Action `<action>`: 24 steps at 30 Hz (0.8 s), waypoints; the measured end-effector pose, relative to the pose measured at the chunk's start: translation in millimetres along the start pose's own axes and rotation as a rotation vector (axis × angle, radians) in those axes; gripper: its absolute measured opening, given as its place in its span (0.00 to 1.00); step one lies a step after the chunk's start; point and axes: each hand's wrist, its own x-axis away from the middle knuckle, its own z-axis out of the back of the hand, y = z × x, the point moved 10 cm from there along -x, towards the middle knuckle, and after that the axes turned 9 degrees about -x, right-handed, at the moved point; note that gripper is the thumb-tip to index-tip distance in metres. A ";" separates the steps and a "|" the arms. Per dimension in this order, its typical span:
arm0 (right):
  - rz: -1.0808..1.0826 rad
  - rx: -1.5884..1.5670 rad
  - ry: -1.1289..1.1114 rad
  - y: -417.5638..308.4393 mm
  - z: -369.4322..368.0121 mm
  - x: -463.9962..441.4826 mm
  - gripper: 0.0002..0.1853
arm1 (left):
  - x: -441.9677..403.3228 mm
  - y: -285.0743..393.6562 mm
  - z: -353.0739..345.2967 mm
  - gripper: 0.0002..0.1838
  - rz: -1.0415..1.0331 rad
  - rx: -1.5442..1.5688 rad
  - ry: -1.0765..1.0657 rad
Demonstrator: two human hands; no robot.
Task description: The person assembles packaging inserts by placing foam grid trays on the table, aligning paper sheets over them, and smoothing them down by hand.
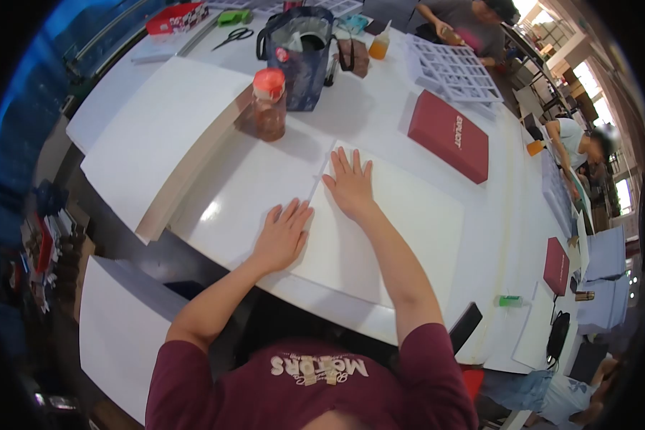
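We note a thin, flat, white square-looking sheet [416, 208] lying on the glossy white table [240, 190] before the person, its body reaching rightward and nearward from the hands; the right hand [350, 190] rests palm down on its far left corner, fingers open and spread, gripping nothing; the left hand [282, 239] is open too, palm down just beside the left edge, fingertips at that edge, though we cannot tell whether they touch it; the right is plainly the hand on the sheet, its forearm crossing above the surface; we cannot settle a long axis, the lens bending the sides; a clear, red-capped bottle [269, 115] stands farther left, a dark red rectangular box [448, 136] lies far right, both apart from the sheet.
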 end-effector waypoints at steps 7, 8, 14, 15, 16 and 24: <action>0.289 -0.079 -0.295 -118.1 1.7 153.1 0.39 | 10.3 -58.6 -8.6 0.22 0.309 0.772 0.219; 0.336 -0.123 -0.329 -136.0 5.6 173.6 0.40 | 11.0 -57.4 -2.5 0.21 0.287 0.700 0.271; 0.150 -0.774 -0.292 -116.6 20.8 228.7 0.37 | 9.8 -32.2 9.5 0.20 0.123 0.362 0.288; 0.133 -0.685 -0.250 -103.1 23.7 235.8 0.38 | 10.9 -24.8 13.2 0.22 0.058 0.279 0.303; 0.095 -0.589 -0.201 -83.4 27.1 246.4 0.38 | 9.6 -15.4 14.5 0.24 -0.024 0.209 0.317; -0.595 0.003 0.148 75.3 75.9 399.9 0.38 | 7.7 -9.0 -1.9 0.23 -0.091 0.075 0.266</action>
